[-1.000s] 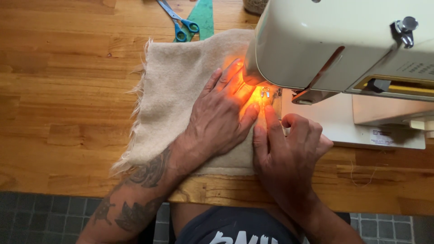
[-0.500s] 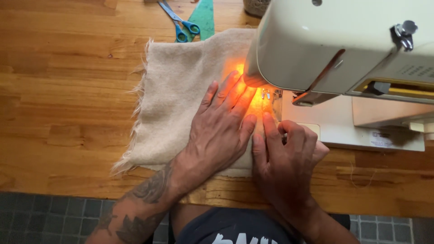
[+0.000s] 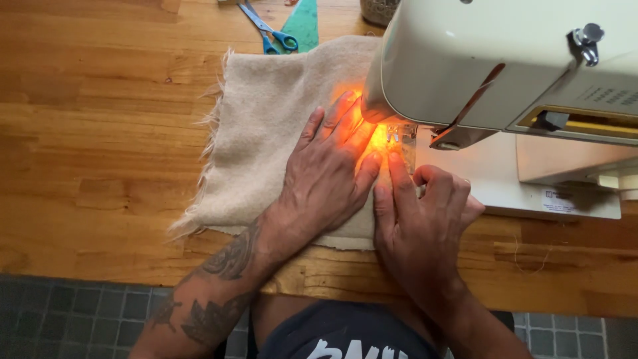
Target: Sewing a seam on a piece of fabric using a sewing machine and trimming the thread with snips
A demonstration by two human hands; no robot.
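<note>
Since the earlier frame: left hand [image 3: 325, 183] has slid forward a little along the cloth toward the needle; right hand [image 3: 419, 223] and cloth otherwise much as they were.

Item: beige woven cloth [image 3: 272, 126], one piece, frayed along its outer edge. Location: flat on the wooden bench [image 3: 100, 133], under the left hand and running beneath the head of the cream sewing machine [image 3: 492, 63], just ahead of both hands' fingertips. The machine's lamp throws an orange glow on the cloth at the presser foot [image 3: 395, 136].

Grip, left: released, palm down, fingers spread and pressing the cloth flat; nothing enclosed.
Grip, right: just beside the left, forefinger extended on the cloth near the foot, other fingers curled loosely under; it presses rather than grasps.

Handling, judged: light, soft and limp; likely to bunch or skew if pushed from one side only. The coarse weave probably gives fair friction under flat palms. The fringed edge would shed threads if pulled. Best held by flat pressure on either side of the seam line, fingertips kept short of the needle.

Beyond the left hand: blue-handled scissors [image 3: 269, 30] beside a green sheet [image 3: 302, 23].
</note>
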